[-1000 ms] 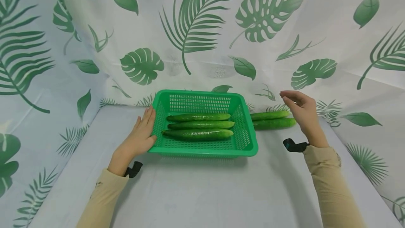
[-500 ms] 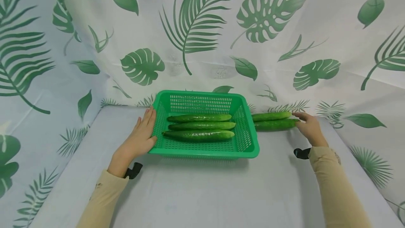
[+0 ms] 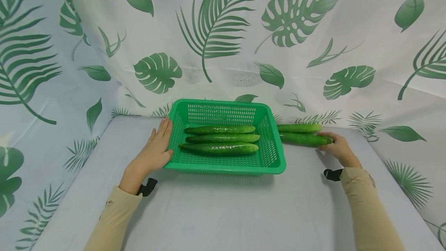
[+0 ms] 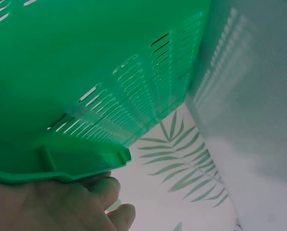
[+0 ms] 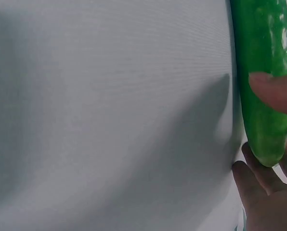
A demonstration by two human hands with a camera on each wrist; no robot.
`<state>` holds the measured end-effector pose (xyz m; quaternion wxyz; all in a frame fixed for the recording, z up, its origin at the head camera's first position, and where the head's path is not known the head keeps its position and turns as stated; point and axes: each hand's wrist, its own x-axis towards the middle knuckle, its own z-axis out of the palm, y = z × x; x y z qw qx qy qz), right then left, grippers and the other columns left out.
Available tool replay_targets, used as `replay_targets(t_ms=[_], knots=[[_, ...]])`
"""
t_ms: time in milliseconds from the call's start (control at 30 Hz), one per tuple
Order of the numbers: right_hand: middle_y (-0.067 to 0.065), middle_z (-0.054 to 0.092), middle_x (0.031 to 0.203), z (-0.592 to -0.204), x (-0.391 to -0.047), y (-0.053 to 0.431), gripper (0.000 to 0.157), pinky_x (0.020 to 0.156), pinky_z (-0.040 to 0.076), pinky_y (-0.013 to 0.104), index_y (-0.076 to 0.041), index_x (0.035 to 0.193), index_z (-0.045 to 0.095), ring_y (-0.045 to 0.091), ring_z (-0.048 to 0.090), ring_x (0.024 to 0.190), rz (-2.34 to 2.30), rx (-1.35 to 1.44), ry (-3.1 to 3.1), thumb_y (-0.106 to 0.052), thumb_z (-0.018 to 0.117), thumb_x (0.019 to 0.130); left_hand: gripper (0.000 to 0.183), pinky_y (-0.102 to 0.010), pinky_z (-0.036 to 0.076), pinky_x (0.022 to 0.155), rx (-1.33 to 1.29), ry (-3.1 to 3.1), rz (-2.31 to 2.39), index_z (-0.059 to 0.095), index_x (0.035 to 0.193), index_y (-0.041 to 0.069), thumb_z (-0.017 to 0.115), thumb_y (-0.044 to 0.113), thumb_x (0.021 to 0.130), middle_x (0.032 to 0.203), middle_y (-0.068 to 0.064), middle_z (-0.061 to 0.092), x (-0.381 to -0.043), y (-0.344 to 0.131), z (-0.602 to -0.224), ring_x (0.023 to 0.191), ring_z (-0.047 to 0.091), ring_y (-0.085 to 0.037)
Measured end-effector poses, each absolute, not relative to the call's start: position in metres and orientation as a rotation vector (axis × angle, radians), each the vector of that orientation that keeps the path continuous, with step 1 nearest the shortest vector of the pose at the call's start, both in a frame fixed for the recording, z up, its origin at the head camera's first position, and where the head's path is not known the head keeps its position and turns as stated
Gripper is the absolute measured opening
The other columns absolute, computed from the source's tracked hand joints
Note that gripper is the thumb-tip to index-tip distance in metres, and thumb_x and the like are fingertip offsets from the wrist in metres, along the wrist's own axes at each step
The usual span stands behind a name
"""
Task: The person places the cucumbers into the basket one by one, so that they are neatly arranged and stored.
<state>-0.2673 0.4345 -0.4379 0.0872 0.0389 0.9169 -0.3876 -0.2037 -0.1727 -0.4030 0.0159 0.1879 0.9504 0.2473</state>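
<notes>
A green slotted basket (image 3: 224, 168) stands in the middle of the head view, with three cucumbers (image 3: 218, 149) lying side by side in it. My left hand (image 3: 155, 148) rests along the basket's left rim, fingers stretched out. The left wrist view has this hand (image 4: 61, 204) against the rim of the basket (image 4: 85, 48). Two more cucumbers lie right of the basket, their left ends hidden by it. On the front one (image 3: 303, 139), my right hand (image 3: 337, 148) grips the right end. In the right wrist view the thumb lies on this cucumber (image 5: 261, 48), other fingers around its tip.
The rear loose cucumber (image 3: 300, 128) lies directly behind the gripped one. A white cloth surface (image 3: 237, 212) spreads below everything. Behind it rises a leaf-patterned curtain (image 3: 223, 84), close to the basket's back rim.
My right hand has come down from above the loose cucumbers and taken hold of the front one's end. That cucumber has shifted slightly to the right. The left hand has stayed put.
</notes>
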Motion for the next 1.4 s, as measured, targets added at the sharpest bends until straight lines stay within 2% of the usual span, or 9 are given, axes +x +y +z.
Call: replay_targets(t_ms=[267,467,700,800,1033,1167,1233,1300,1400], knots=[[0.038,0.028,0.149,-0.446,-0.262,0.435,0.069,0.1,0.034,0.066,0.005,0.146,0.042,0.051,0.032,0.13,-1.125,0.084,2.772,-0.02,0.073,0.09,0.081,-0.058,0.0,0.118,0.584,2.958,0.751,-0.003,0.155,-0.007,0.046,0.006,0.092,0.163,-0.021,-0.01,-0.205,-0.173,-0.404,0.15,-0.009,-0.035],[0.034,0.039,0.145,-0.443,-0.252,0.434,0.067,0.099,0.036,0.066,0.006,0.138,0.052,0.049,0.037,0.128,-1.145,0.056,2.832,-0.025,0.079,0.085,0.082,-0.058,-0.001,0.118,0.583,2.958,0.756,-0.003,0.155,-0.007,0.047,0.006,0.092,0.164,-0.019,-0.011,-0.206,-0.174,-0.406,0.15,-0.01,-0.033],[0.027,0.05,0.139,-0.439,-0.236,0.441,0.066,0.085,0.04,0.031,0.002,0.136,0.057,0.015,0.048,0.109,-1.172,0.063,2.927,-0.032,0.08,0.084,0.081,-0.057,-0.002,0.118,0.582,2.956,0.768,-0.003,0.155,-0.007,0.046,0.006,0.092,0.164,-0.019,-0.011,-0.206,-0.174,-0.406,0.15,-0.011,-0.031],[0.026,0.053,0.137,-0.435,-0.229,0.444,0.065,0.079,0.04,0.022,0.0,0.134,0.06,0.005,0.047,0.102,-1.136,0.068,2.991,-0.035,0.081,0.083,0.081,-0.057,-0.002,0.118,0.585,2.956,0.771,-0.003,0.155,-0.007,0.046,0.006,0.092,0.164,-0.019,-0.011,-0.205,-0.174,-0.405,0.15,-0.011,-0.032],[0.024,0.052,0.134,-0.413,-0.213,0.451,0.062,0.072,0.042,0.029,-0.001,0.133,0.06,0.023,0.047,0.103,-1.041,0.079,3.071,-0.037,0.078,0.086,0.081,-0.057,-0.001,0.118,0.594,2.962,0.757,-0.003,0.155,-0.008,0.046,0.006,0.092,0.164,-0.019,-0.012,-0.204,-0.173,-0.404,0.15,-0.009,-0.035],[0.026,0.053,0.132,-0.393,-0.204,0.453,0.057,0.063,0.043,0.023,-0.001,0.131,0.062,0.022,0.048,0.095,-0.964,0.056,3.182,-0.032,0.078,0.086,0.081,-0.057,-0.001,0.118,0.595,2.96,0.754,-0.003,0.155,-0.007,0.046,0.007,0.092,0.164,-0.018,-0.013,-0.204,-0.173,-0.404,0.15,-0.011,-0.033],[0.022,0.055,0.129,-0.383,-0.2,0.453,0.055,0.06,0.042,0.019,-0.001,0.13,0.063,0.015,0.048,0.09,-0.949,0.065,3.244,-0.029,0.079,0.086,0.081,-0.058,-0.001,0.118,0.593,2.958,0.756,-0.004,0.155,-0.007,0.046,0.007,0.093,0.164,-0.018,-0.013,-0.204,-0.173,-0.404,0.15,-0.012,-0.032],[0.003,0.06,0.123,-0.373,-0.197,0.454,0.053,0.059,0.041,0.015,-0.002,0.129,0.065,0.006,0.047,0.086,-0.965,0.084,3.303,-0.026,0.08,0.085,0.081,-0.058,-0.001,0.118,0.593,2.958,0.755,-0.004,0.155,-0.007,0.047,0.006,0.093,0.163,-0.018,-0.013,-0.205,-0.173,-0.404,0.15,-0.012,-0.032],[-0.026,0.053,0.111,-0.359,-0.191,0.451,0.051,0.058,0.039,0.012,-0.004,0.129,0.066,0.0,0.045,0.08,-1.023,0.119,3.379,-0.021,0.081,0.084,0.081,-0.058,-0.001,0.118,0.591,2.955,0.757,-0.004,0.155,-0.007,0.047,0.006,0.093,0.163,-0.018,-0.014,-0.204,-0.174,-0.403,0.15,-0.012,-0.032]])
